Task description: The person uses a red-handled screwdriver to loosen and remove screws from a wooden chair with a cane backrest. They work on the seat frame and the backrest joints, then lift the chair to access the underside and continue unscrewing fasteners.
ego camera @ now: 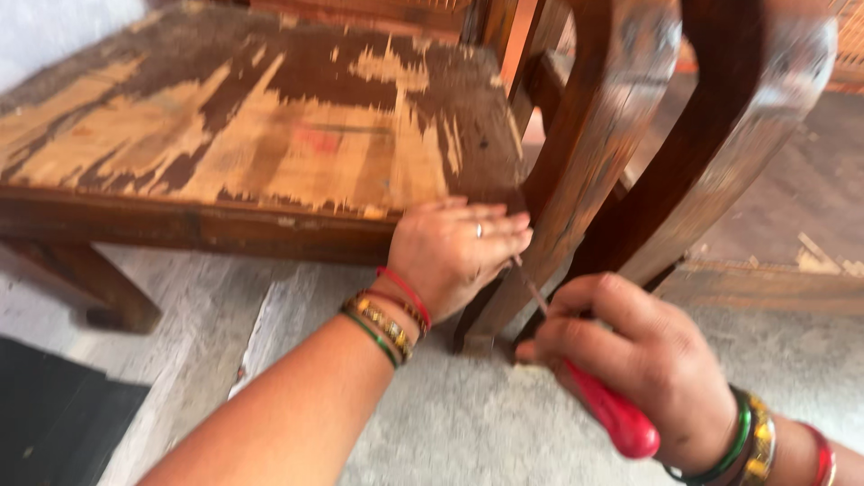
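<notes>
Right hand [643, 351], lower right of frame: fist closed round a red-handled screwdriver [594, 396], its shaft angled up toward the chair leg [576, 189] at centre. Left hand [454, 252], centre: fingers flat against that leg, gripping nothing, below the worn seat [243, 135].

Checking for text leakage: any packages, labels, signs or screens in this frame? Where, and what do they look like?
None in view. Only a worn wooden seat, dark chair legs, the left hand at the seat corner, and the right hand holding a red-handled screwdriver over a concrete floor.
</notes>
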